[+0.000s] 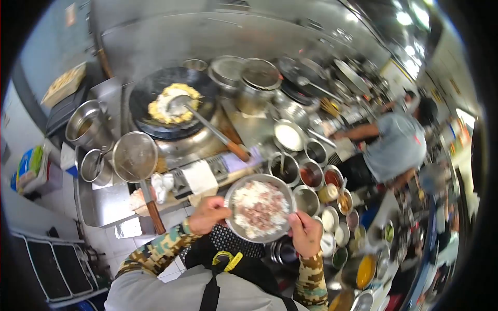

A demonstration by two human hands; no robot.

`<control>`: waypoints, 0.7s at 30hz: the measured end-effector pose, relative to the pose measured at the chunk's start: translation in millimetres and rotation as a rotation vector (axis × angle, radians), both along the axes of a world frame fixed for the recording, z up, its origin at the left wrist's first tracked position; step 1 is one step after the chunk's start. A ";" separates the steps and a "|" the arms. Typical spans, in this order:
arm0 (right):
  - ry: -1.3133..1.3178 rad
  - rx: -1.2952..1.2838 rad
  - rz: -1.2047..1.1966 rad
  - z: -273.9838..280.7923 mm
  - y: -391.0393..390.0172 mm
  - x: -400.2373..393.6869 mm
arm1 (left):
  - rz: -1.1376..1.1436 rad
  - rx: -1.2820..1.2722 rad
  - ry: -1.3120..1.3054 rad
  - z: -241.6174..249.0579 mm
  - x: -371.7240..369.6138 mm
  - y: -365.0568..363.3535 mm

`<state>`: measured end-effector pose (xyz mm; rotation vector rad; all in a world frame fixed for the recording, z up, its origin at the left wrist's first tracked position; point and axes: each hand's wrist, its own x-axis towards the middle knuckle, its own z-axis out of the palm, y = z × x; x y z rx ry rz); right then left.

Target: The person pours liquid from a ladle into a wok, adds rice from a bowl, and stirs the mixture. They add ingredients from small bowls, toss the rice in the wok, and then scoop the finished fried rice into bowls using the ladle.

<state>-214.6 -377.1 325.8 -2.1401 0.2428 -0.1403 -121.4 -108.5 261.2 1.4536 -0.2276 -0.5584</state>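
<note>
A round metal bowl point(232, 230) of white rice and pinkish-brown meat pieces is held level in front of my body. My left hand point(209, 214) grips its left rim, and my right hand point(306, 233) grips its right rim. Beyond the bowl, to the upper left, a black wok point(141, 98) sits on the stove with cooked yellow egg point(182, 94) in it. A ladle point(212, 128) rests in the wok on the egg, its wooden handle pointing toward the bowl.
A round strainer point(135, 157) lies left of the bowl. Metal pots point(89, 127) stand further left. Several sauce and ingredient containers point(311, 174) are close by on the right. Past them, a person in a grey shirt point(395, 147) leans over the counter. Lidded pots stand behind the wok.
</note>
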 end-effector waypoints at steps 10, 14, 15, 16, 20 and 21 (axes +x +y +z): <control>0.130 -0.647 0.613 -94.7 97.7 315.9 | 0.891 0.444 -0.605 50.6 251.2 240.5; -0.066 -0.370 0.571 -81.8 97.3 287.6 | 0.923 1.137 -1.214 41.7 355.7 244.2; -0.072 -0.262 0.524 -78.8 98.2 274.2 | 0.890 1.269 -1.317 27.0 379.9 239.3; -0.078 -0.154 0.475 -71.7 98.6 264.9 | 0.738 1.312 -1.308 -2.2 406.3 240.9; -0.131 -0.218 0.438 -40.4 90.6 246.1 | 0.524 1.490 -1.136 -87.2 473.3 237.1; -0.098 -0.199 0.367 -41.8 88.1 241.1 | 0.552 1.466 -1.128 -87.0 480.8 235.7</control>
